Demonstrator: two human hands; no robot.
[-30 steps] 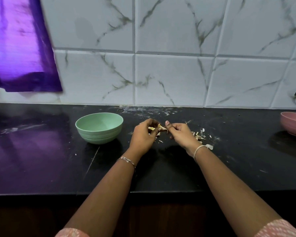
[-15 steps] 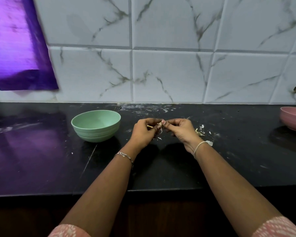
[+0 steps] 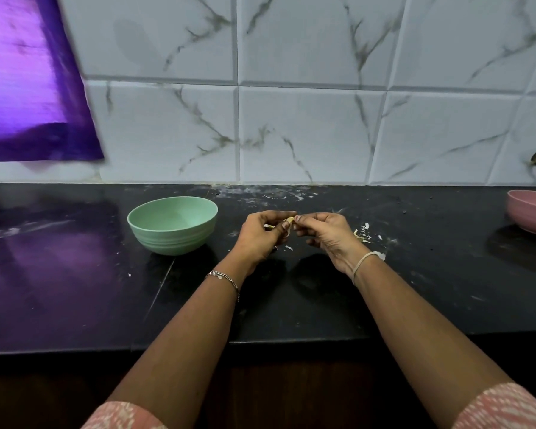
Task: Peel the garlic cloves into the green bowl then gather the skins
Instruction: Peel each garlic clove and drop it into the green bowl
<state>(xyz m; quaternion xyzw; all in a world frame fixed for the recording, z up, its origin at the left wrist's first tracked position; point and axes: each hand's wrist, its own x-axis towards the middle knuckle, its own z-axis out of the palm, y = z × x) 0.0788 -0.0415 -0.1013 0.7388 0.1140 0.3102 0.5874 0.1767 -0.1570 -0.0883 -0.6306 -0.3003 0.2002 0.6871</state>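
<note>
Garlic clove point(image 3: 289, 220) is pinched between left hand point(image 3: 262, 238) and right hand point(image 3: 328, 236), fingertips together. Green bowl point(image 3: 174, 241) is at 9 o'clock, apart. Risk: the clove slips onto the counter point(image 3: 291, 308). Loose skins point(image 3: 363, 235) at 3 o'clock may scatter.

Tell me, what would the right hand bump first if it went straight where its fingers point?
Probably the left hand: the right hand points left at it, both pinching the clove.
</note>
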